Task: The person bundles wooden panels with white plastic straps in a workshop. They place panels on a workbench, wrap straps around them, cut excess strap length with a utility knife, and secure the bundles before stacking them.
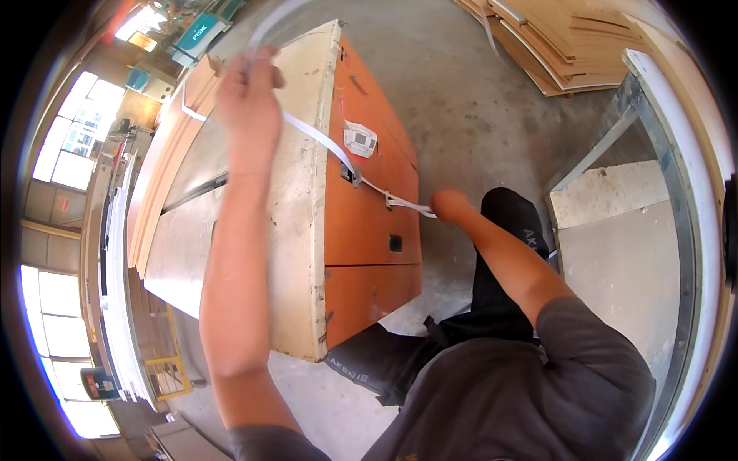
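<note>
A white strap [314,132] runs across the orange side [365,223] of a large box-like wooden unit with a pale top [296,253]. My left hand [250,92] is raised over that top, its fingers closed round the strap; a blurred length of it loops up beyond the hand. Lower on the right, my right hand [450,206] is closed on the strap's other stretch, just off the orange side. Between the hands, the strap meets a small metal buckle [350,175] lying against the orange face. A whitish label [360,140] is stuck above the buckle.
Stacked boards [569,46] lie on the concrete floor at the far right. A metal-framed stand [665,123] with a pale panel is close on my right. Long wooden boards [173,146] lean along the unit's left side. My knee [511,211] is beside the orange face.
</note>
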`<state>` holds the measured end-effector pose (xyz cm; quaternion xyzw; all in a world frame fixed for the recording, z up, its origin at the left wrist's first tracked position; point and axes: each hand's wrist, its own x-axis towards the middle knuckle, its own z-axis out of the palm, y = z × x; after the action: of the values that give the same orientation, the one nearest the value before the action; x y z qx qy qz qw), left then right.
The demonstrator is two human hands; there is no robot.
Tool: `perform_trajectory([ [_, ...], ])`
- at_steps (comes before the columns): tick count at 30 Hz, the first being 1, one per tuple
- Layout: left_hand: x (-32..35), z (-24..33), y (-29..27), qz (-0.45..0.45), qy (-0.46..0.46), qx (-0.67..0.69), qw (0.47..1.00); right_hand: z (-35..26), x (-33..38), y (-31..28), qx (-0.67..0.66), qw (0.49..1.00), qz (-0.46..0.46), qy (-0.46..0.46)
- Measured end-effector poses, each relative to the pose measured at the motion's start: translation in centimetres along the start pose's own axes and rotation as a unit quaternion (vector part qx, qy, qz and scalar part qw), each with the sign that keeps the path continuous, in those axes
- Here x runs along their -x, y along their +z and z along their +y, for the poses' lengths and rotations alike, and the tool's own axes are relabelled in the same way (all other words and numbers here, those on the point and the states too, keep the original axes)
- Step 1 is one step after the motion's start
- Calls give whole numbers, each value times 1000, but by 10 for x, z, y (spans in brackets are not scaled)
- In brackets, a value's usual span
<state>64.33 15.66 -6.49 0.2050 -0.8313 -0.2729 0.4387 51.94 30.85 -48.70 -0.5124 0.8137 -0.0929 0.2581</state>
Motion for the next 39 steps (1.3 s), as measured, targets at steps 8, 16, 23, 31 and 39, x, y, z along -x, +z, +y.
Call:
perform_trajectory([
  [8, 16, -4, 4, -79, -102, 55, 990, -99, 51, -85, -620, 748, 68, -227],
  [16, 19, 7, 9, -140, -112, 5, 984, -87, 51, -89, -458, 870, 43, -176],
  [23, 26, 1, -3, -266, -95, -87, 955, -63, 51, -65, -214, 939, 232, -139],
  [31, 32, 14, -2, -270, -98, -43, 957, -163, 93, -215, -625, 695, 136, -328],
  [39, 16, 37, -37, -177, -133, -83, 972, -119, 56, -104, -457, 830, 237, -212],
])
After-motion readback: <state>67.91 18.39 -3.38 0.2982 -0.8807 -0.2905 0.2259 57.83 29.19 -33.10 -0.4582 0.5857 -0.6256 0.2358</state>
